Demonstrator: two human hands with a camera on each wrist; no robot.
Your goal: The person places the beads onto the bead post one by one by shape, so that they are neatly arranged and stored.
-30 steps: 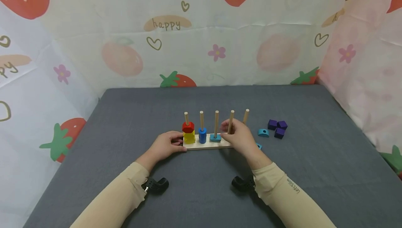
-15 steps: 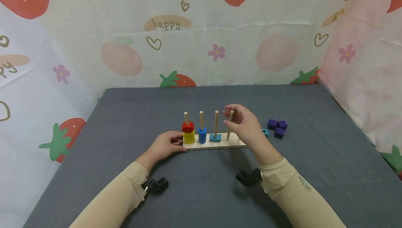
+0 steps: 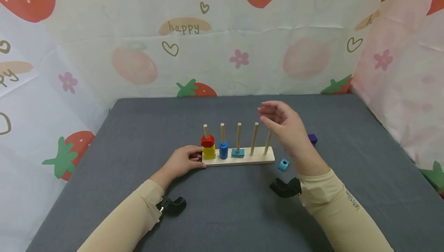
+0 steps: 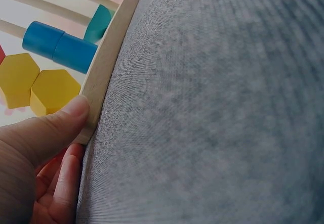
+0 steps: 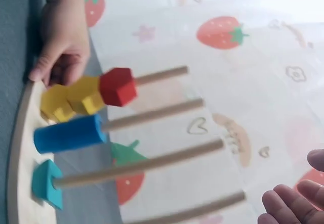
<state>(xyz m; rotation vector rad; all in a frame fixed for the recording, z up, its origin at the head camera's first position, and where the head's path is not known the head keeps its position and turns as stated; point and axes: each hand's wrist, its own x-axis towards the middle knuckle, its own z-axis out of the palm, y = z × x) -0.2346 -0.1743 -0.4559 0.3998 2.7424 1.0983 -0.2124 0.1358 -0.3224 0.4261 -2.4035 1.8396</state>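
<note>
My left hand (image 3: 182, 158) grips the left end of a wooden peg board (image 3: 256, 158), its thumb (image 4: 71, 114) pressed against the board's edge. On the first peg, a red hexagonal block (image 3: 207, 141) tops two yellow hexagonal blocks (image 5: 71, 100). Blue cylinders (image 3: 223, 150) fill the lower part of the second peg. A teal half-round block (image 3: 237, 153) sits at the foot of the third. The fourth peg (image 3: 254, 138) and the fifth peg (image 3: 267, 142) are bare. Above and right of the fifth peg my right hand (image 3: 286, 126) is raised, fingers loosely bent, holding nothing.
A loose teal block (image 3: 283, 165) lies just off the board's right end. Beyond my right wrist a purple block (image 3: 313, 139) shows in part. Grey cloth (image 3: 222, 213) covers the table, and a printed curtain (image 3: 263, 74) stands behind it.
My right hand has moved up and to the right, away from the fourth peg. The teal block near the board's right end is uncovered; most purple blocks are now hidden. My left hand stays put.
</note>
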